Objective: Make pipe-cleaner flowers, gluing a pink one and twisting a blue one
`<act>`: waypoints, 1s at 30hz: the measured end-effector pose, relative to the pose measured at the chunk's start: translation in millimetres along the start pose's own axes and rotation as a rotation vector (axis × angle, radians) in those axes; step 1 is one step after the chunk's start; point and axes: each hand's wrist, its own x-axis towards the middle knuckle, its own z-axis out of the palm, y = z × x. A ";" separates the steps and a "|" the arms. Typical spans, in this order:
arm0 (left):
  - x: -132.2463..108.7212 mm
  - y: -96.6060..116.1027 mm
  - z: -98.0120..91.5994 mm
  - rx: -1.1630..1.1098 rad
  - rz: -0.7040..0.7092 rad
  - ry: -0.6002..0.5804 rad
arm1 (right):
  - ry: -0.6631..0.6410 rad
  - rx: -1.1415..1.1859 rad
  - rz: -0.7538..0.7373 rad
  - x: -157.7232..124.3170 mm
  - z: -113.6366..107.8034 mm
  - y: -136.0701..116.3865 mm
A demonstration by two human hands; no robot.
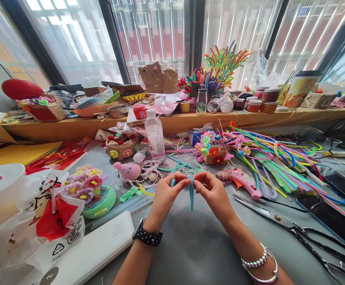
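A bent blue pipe cleaner [191, 198] is held up between my two hands over the grey table, one length of it hanging straight down. My left hand [170, 194] pinches it between thumb and fingers, and another blue end pokes out by its knuckles. From the other side my right hand [212, 194] pinches the same piece, fingertips almost touching those of the left. A pink glue gun [239, 182] lies just right of my right hand. Beyond my left hand are a pink crocheted figure [128, 171] and strings of pearl beads [150, 170].
Large scissors [276, 218] and a dark phone [332, 221] lie at right, near bundled pipe cleaners [282, 174]. At left are a white power bank [101, 245], a plastic bag [50, 213] and a flower pot [101, 204]. A bottle [154, 136] stands behind. Jars line the sill.
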 end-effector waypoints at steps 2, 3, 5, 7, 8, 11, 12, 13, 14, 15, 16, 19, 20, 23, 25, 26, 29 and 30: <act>0.0 0.3 0.0 -0.039 -0.009 -0.039 | 0.035 -0.026 -0.014 -0.2 -0.6 0.5; -0.1 0.3 0.1 -0.046 -0.013 -0.056 | 0.048 -0.043 -0.027 -0.4 -0.8 0.8; -0.3 0.3 0.2 -0.039 -0.020 -0.083 | 0.064 -0.077 -0.069 -1.0 -1.1 1.1; -0.6 0.6 0.3 -0.039 -0.034 -0.103 | 0.069 -0.097 -0.118 -1.7 -1.2 1.0; -0.7 0.9 0.2 -0.052 -0.049 -0.111 | 0.068 -0.096 -0.134 -1.9 -1.1 0.8; -1.3 2.4 -0.3 -0.114 -0.102 -0.114 | 0.045 -0.055 -0.134 -2.2 -0.8 0.2; -1.5 3.0 -0.4 -0.130 -0.114 -0.114 | 0.033 -0.038 -0.125 -2.1 -0.7 0.0; -1.8 3.4 -0.5 -0.143 -0.121 -0.117 | 0.019 -0.024 -0.115 -1.9 -0.7 -0.3; -2.0 3.7 -0.5 -0.154 -0.122 -0.121 | 0.003 -0.012 -0.105 -1.6 -0.8 -0.6; -2.2 3.9 -0.5 -0.163 -0.120 -0.128 | -0.014 0.001 -0.095 -1.3 -1.1 -1.0; -2.4 4.1 -0.4 -0.170 -0.113 -0.134 | -0.030 0.015 -0.086 -1.0 -1.6 -1.4; -2.7 4.0 0.1 -0.166 -0.072 -0.139 | -0.047 0.039 -0.085 -0.1 -3.3 -2.3; -2.8 3.8 0.4 -0.155 -0.060 -0.134 | -0.040 0.035 -0.092 0.0 -3.8 -2.4; -2.8 3.1 1.0 -0.116 -0.042 -0.139 | -0.007 0.007 -0.117 -0.3 -4.1 -1.6; -2.8 2.2 1.2 -0.092 -0.020 -0.170 | 0.017 -0.004 -0.123 -0.7 -3.4 -0.6; -2.8 1.8 1.2 -0.077 -0.003 -0.187 | 0.030 -0.007 -0.122 -0.9 -3.1 -0.2; -2.5 0.7 0.4 -0.041 0.041 -0.214 | 0.055 -0.017 -0.115 -1.2 -2.5 0.0; -2.5 0.6 0.0 -0.038 0.048 -0.215 | 0.056 -0.025 -0.117 -1.2 -2.6 -0.3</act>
